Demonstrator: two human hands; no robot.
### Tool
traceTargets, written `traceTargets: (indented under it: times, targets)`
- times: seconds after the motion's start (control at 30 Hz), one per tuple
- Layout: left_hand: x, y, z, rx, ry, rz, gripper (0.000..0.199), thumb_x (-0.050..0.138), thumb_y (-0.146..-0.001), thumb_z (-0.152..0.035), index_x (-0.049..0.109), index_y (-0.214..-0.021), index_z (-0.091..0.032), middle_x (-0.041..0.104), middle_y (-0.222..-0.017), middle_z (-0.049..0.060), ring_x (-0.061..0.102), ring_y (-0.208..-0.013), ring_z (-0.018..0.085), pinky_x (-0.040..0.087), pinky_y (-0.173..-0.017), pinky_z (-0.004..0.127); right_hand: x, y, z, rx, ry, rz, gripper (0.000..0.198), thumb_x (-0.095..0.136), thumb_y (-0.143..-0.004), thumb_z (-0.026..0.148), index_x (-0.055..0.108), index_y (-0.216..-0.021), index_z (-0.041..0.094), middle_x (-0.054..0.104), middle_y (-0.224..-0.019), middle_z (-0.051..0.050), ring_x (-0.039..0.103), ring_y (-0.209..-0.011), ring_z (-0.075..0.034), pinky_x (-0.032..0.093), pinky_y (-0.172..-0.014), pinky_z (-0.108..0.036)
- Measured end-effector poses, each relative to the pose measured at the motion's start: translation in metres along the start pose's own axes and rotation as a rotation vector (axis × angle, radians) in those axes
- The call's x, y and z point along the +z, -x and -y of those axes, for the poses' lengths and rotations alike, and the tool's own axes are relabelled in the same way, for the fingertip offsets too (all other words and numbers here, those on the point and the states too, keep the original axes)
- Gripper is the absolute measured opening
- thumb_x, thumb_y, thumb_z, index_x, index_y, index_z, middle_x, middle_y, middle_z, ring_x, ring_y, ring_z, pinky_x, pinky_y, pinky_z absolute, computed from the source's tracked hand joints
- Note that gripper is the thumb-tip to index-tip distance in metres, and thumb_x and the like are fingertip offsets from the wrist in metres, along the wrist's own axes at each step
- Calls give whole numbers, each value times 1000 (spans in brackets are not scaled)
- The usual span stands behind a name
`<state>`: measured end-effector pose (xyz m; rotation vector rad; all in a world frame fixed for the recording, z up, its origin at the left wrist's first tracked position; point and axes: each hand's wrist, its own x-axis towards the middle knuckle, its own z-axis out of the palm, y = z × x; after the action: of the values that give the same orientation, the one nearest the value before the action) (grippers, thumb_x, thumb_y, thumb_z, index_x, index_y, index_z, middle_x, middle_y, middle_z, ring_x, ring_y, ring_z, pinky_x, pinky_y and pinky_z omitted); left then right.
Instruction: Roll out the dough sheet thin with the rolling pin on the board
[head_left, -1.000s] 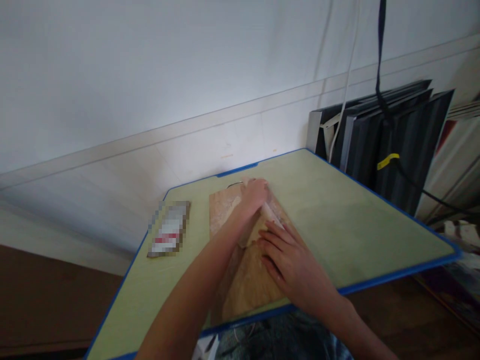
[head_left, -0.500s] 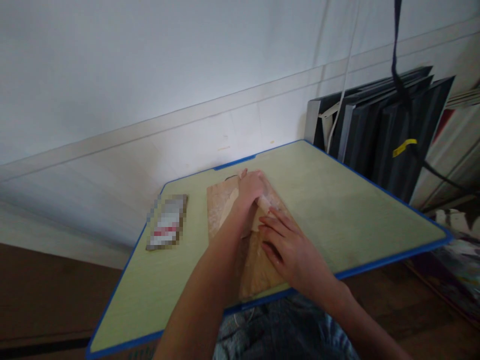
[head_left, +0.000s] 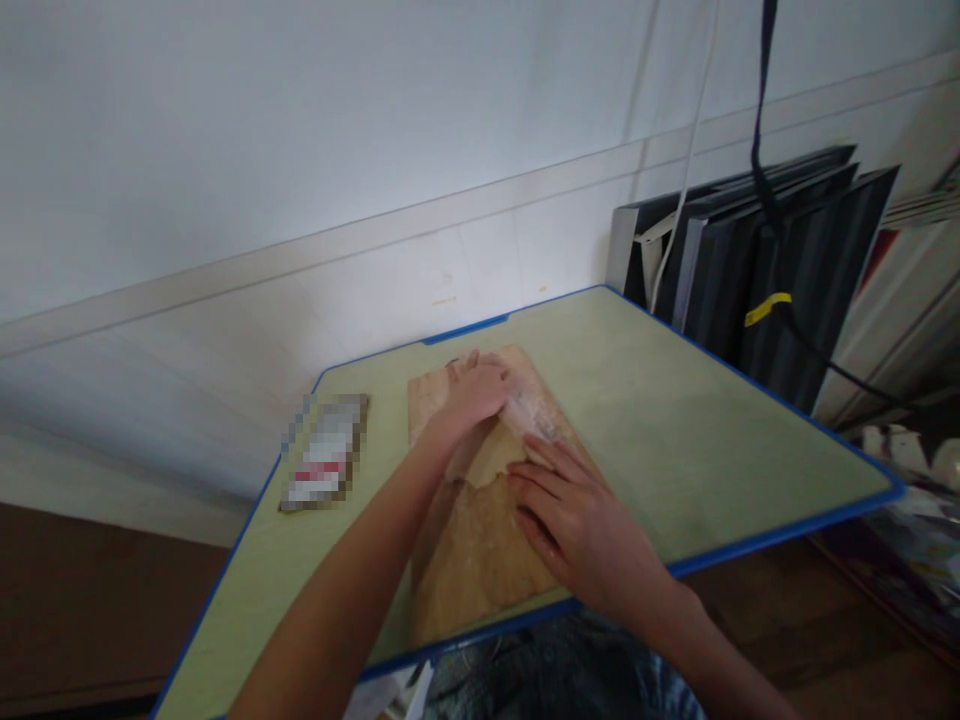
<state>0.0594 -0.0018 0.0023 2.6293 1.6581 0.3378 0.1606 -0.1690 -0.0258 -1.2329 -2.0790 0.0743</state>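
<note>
A thin, pale sheet of dough (head_left: 486, 462) with an uneven near edge lies on a wooden board (head_left: 480, 570). My left hand (head_left: 481, 388) reaches over the far part of the dough. Its fingers are bent and closed on the dough's far edge, and the hand partly hides what is under it. Along the right edge of the dough lies my right hand (head_left: 574, 505), its fingers stretched out and close together. A pale, roll-like strip shows at the right fingertips; whether it is folded dough or a pin I cannot tell. White flour (head_left: 531, 410) covers the board beyond.
The board rests on a pale green table (head_left: 675, 430) with a blue rim. A blurred packet (head_left: 326, 452) lies to the left. Behind is a white wall (head_left: 337, 200). Dark panels (head_left: 795, 270) lean at the right, with a black strap (head_left: 763, 150) hanging before them.
My left hand has shifted slightly left and nearer, and my hands are farther apart. More of the dough's near edge and the floured board shows. The view has moved a little.
</note>
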Motion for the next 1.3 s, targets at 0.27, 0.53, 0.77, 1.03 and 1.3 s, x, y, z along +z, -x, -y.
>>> traceTargets:
  times: [0.27,0.53,0.77,1.03,1.3]
  targets:
    - [-15,26,10,54,-218,64,44,23,-95,-27,57,-116,-9,52,-128,19,39,-128,31,18,-110,50,1,2,-2,33,24,-32,23,49,-86,16,65,-102,17,66,-110,-7,38,-128,-25,30,-109,-51]
    - [8,-22,-23,-7,-131,47,43,22,-94,-25,57,-117,-17,58,-126,10,44,-124,28,20,-106,55,4,1,-13,118,125,-107,35,47,-86,20,56,-119,12,49,-133,-15,32,-131,-28,28,-109,-53]
    - [-1,-6,-13,67,-163,79,41,25,-93,-26,62,-107,-16,59,-124,10,47,-121,25,26,-105,47,12,3,-16,168,61,-141,44,44,-85,19,47,-128,11,46,-136,-17,35,-129,-29,39,-101,-53]
    - [-17,49,24,15,-310,11,54,18,-94,-29,35,-134,4,38,-141,22,33,-133,24,20,-110,34,11,0,-2,130,156,-67,45,44,-84,17,48,-128,7,49,-134,-17,40,-127,-27,35,-105,-47]
    - [-2,-10,-1,78,-137,141,49,17,-96,-31,45,-132,-13,40,-142,11,27,-136,25,18,-111,43,-4,-14,-35,231,362,20,44,35,-93,27,47,-128,3,52,-130,-22,44,-124,-31,40,-98,-51]
